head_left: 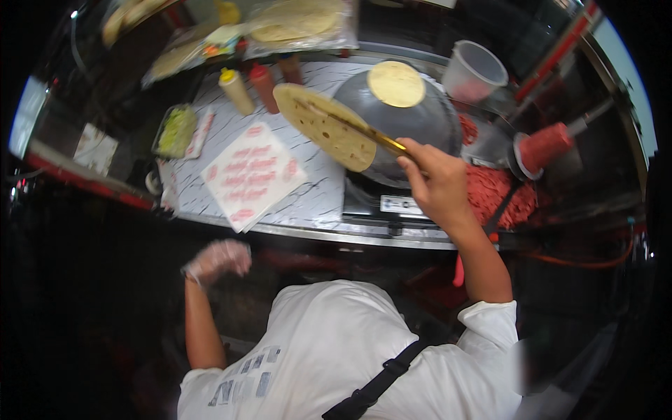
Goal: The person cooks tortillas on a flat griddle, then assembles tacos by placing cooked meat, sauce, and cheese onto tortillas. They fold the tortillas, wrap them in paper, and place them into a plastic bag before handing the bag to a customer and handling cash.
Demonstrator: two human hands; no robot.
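Observation:
My right hand (437, 178) is closed on gold-coloured tongs (393, 145), which grip a browned round flatbread (336, 136). The flatbread hangs tilted in the air, between the griddle and the printed paper. A second, paler flatbread (396, 84) lies flat on the far part of the round dark griddle (437, 126). Below the counter's front edge, my left hand (220, 260) wears a clear plastic glove. Its fingers look curled and are blurred, so whether they hold anything cannot be made out. The nearest thing to it is the stack of white paper sheets with red print (253, 175).
Yellow-capped (236, 91) and red (264, 88) squeeze bottles stand behind the paper. A tub of shredded greens (176, 133) sits left. Bagged flatbreads (297, 24) lie at the back. Right of the griddle are minced red meat (498, 196), a dark-bladed tool (505, 205) and a translucent bucket (474, 72).

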